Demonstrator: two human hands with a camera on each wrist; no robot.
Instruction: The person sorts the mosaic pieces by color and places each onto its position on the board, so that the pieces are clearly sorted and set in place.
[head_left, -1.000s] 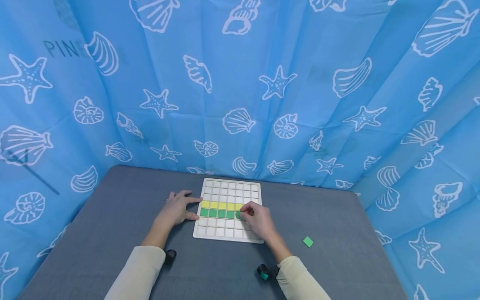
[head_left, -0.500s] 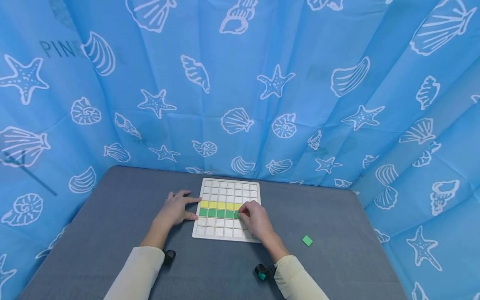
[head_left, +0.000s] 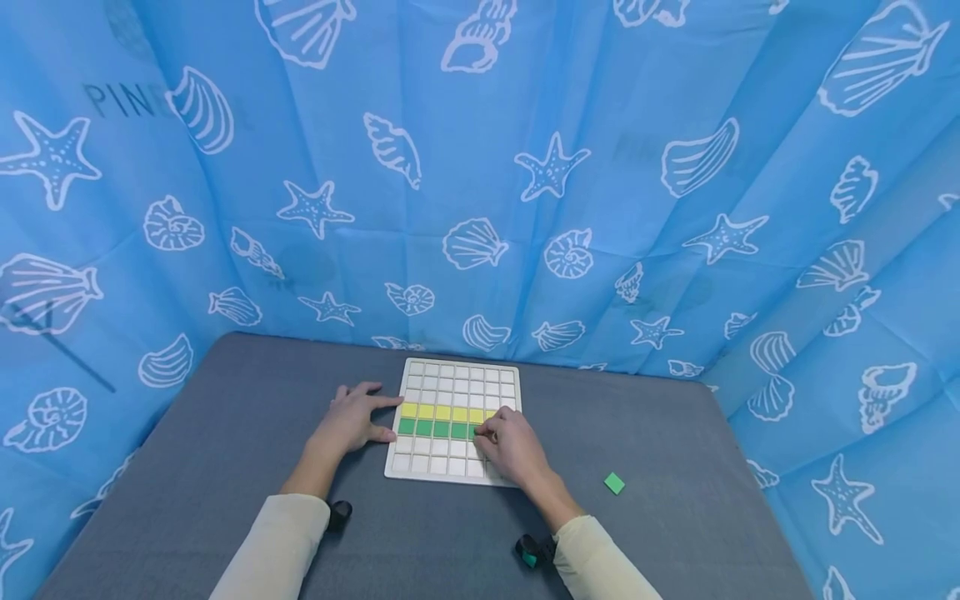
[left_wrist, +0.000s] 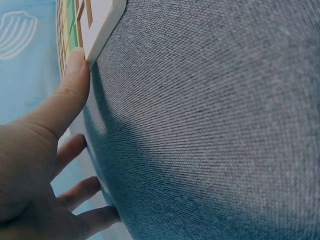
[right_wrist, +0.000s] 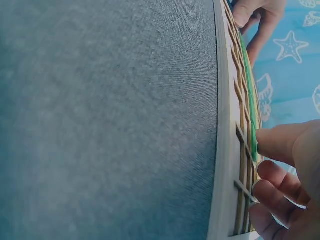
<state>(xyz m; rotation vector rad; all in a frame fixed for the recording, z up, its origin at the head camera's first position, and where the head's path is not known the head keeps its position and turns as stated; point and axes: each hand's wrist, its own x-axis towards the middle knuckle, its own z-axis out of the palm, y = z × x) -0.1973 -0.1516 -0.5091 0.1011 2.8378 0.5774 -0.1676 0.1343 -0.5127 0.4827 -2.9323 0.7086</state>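
Observation:
A white gridded board [head_left: 435, 467] lies on the grey table, with a row of yellow tiles [head_left: 443, 412] above a row of green square tiles [head_left: 441, 429]. My left hand [head_left: 350, 419] steadies the board's left edge, thumb and index finger spread along it; in the left wrist view its thumb [left_wrist: 72, 75] touches the corner area. My right hand [head_left: 516, 446] is over the right part of the board, fingertips at the last green tile of the row. In the right wrist view the thumb [right_wrist: 277, 140] touches that green tile [right_wrist: 254, 145] and the other fingers curl beside it. The hand partly hides it.
One loose green tile [head_left: 614, 483] lies on the grey table [head_left: 660, 433] to the right of the board. A blue curtain [head_left: 480, 192] with shell and starfish prints stands behind and beside the table. Dark bands [head_left: 340, 514] sit at both wrists.
The right hand's fingertips have shifted slightly at the last green tile, which now lies level in line with its row. The left hand keeps its place on the board edge.

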